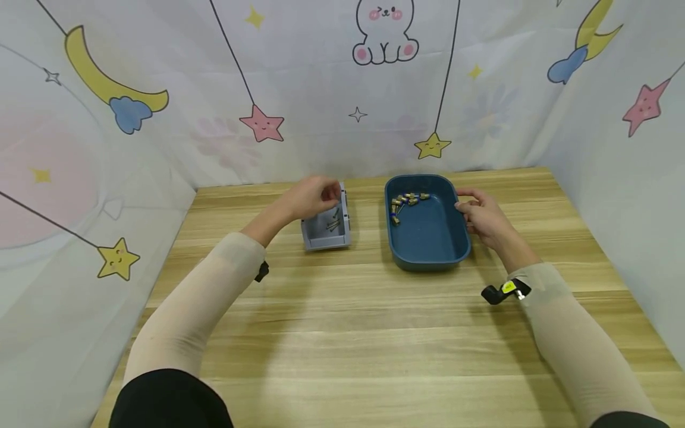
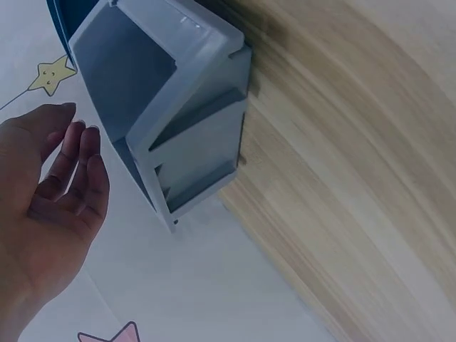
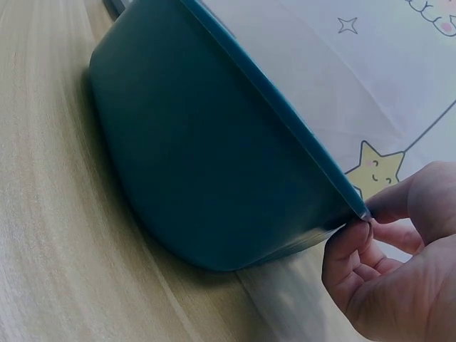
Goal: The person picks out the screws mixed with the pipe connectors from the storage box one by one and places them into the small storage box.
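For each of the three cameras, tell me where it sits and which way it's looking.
Head: above, looking forward and down at the table; both forearms, left hand, right hand.
Left wrist: low beside the grey bin; open fingers show.
Right wrist: low by the blue tray; fingers at its rim.
Shared: head also shows bin and tray.

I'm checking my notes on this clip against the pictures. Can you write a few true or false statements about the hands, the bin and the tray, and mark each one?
1. The right hand holds the rim of the blue tray. True.
2. The small metal parts lie in the near end of the tray. False: they lie at its far end, toward the left corner.
3. The left hand is over the far edge of the grey bin, fingers relaxed. True.
4. The grey bin is empty. False: a few small parts lie in it.
5. The bin stands to the right of the tray. False: it stands to its left.
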The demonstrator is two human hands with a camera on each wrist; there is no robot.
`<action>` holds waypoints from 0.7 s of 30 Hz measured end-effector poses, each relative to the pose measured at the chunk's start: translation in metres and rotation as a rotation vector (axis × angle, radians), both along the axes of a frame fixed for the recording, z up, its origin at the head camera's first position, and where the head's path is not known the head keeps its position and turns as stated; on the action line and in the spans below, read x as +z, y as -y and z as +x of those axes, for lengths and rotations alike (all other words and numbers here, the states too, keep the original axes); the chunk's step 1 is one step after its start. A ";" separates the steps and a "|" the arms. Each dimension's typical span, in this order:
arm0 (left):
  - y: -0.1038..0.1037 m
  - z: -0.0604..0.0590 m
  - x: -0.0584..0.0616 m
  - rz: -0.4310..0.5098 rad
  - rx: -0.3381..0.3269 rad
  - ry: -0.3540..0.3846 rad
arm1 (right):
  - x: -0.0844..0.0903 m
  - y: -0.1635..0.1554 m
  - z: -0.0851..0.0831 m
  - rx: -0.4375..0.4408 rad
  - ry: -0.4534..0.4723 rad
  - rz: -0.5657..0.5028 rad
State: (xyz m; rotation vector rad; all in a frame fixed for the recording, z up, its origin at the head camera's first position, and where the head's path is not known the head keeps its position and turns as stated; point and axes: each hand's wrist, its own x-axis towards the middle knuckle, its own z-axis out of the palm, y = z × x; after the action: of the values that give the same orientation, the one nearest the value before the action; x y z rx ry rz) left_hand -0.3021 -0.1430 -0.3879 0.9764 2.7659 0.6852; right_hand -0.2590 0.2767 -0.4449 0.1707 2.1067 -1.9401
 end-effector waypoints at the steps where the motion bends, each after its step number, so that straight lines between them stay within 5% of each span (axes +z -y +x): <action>1: -0.001 0.000 0.001 -0.001 0.001 -0.001 | 0.000 0.000 0.000 0.000 -0.001 0.004; 21: -0.031 -0.004 0.006 0.029 -0.024 -0.019 | -0.003 0.000 -0.001 -0.008 -0.009 -0.002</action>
State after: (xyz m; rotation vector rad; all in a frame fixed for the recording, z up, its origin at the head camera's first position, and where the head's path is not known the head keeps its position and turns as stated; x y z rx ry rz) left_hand -0.3062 -0.1120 -0.3823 1.0253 2.7629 0.7184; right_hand -0.2602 0.2767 -0.4478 0.1700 2.1127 -1.9512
